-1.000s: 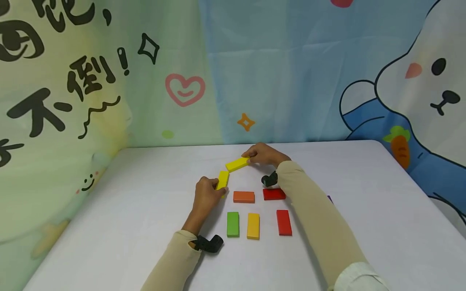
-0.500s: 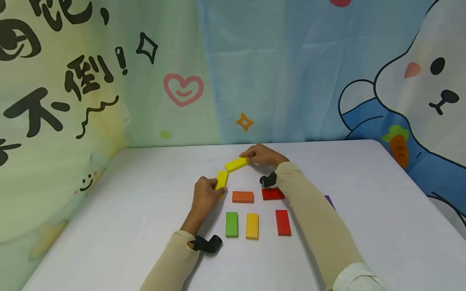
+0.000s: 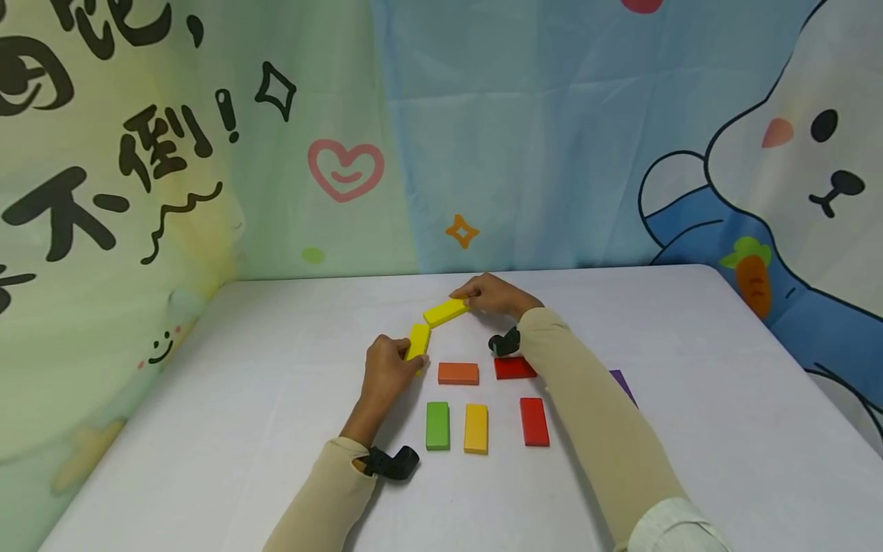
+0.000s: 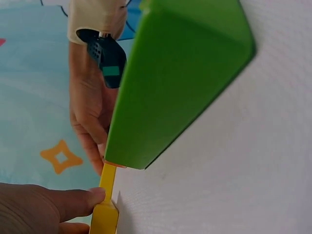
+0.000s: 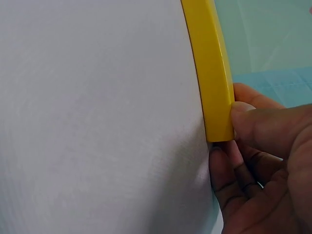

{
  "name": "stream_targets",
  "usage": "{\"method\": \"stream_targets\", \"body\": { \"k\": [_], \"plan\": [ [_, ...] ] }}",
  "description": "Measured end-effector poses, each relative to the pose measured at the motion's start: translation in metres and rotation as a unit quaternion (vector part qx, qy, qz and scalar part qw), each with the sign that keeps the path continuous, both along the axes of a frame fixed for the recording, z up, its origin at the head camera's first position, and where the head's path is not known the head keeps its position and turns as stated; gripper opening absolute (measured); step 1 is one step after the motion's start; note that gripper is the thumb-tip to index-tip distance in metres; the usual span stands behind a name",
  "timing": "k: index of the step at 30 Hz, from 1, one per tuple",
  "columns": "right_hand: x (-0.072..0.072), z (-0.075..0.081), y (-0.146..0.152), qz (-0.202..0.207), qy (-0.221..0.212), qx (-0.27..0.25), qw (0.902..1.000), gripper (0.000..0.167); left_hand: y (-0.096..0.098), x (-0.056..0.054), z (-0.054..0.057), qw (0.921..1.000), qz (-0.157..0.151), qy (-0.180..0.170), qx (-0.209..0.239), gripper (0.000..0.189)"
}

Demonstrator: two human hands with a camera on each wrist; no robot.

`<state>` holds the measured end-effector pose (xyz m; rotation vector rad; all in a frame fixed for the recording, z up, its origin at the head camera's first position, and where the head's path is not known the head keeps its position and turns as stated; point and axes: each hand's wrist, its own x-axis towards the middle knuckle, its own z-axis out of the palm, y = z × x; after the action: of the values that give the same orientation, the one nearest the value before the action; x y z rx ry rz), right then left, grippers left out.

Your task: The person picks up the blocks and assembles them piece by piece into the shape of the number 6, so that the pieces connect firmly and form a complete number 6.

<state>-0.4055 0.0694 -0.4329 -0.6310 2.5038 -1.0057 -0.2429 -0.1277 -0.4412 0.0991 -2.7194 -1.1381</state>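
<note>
In the head view two yellow blocks lie flat on the white table, set at an angle with their near ends touching or almost so. My left hand (image 3: 388, 369) pinches the left yellow block (image 3: 418, 340) between thumb and fingers. At the far end of the right yellow block (image 3: 444, 313), my right hand (image 3: 495, 295) grips it. The right wrist view shows thumb and fingers around the end of that yellow block (image 5: 212, 73). Large in the left wrist view, a green block (image 4: 180, 83) hides part of the scene, with the left thumb on yellow below it.
Nearer the person lie an orange block (image 3: 458, 373), a red block (image 3: 513, 368), a green block (image 3: 438, 425), an amber block (image 3: 476, 429) and another red block (image 3: 534, 422). A purple block (image 3: 623, 386) shows partly behind the right sleeve. A printed curtain (image 3: 483, 138) stands behind the table (image 3: 207, 429).
Both hands keep their hold on the yellow blocks, which stay in place. The whole head view has drifted slightly left.
</note>
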Motion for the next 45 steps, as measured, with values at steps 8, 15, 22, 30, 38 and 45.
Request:
{"method": "stream_targets", "body": {
  "k": [8,15,22,30,38,45],
  "plan": [
    [0.006,0.006,-0.003,0.005,-0.003,0.0,1.0,0.038,0.0,0.0,-0.001,1.0,0.002,0.001,0.001,0.041],
    [0.01,0.007,-0.004,-0.007,-0.004,-0.003,1.0,0.038,0.0,0.0,-0.002,1.0,0.001,-0.005,0.006,0.041],
    [0.01,0.004,-0.002,-0.034,-0.001,-0.009,0.9994,0.037,0.002,-0.001,-0.001,1.0,-0.001,-0.006,0.005,0.041],
    [0.013,0.004,0.001,-0.052,-0.002,-0.031,0.9982,0.035,0.002,-0.002,-0.001,1.0,-0.008,0.003,-0.001,0.037],
    [0.015,0.006,0.002,-0.065,-0.003,-0.029,0.9974,0.039,0.001,0.0,-0.001,1.0,-0.003,-0.001,0.001,0.039],
    [0.02,0.017,0.012,-0.078,0.082,-0.063,0.9916,0.035,-0.002,-0.001,-0.003,0.9999,-0.004,0.01,0.005,0.041]
  ]
}}
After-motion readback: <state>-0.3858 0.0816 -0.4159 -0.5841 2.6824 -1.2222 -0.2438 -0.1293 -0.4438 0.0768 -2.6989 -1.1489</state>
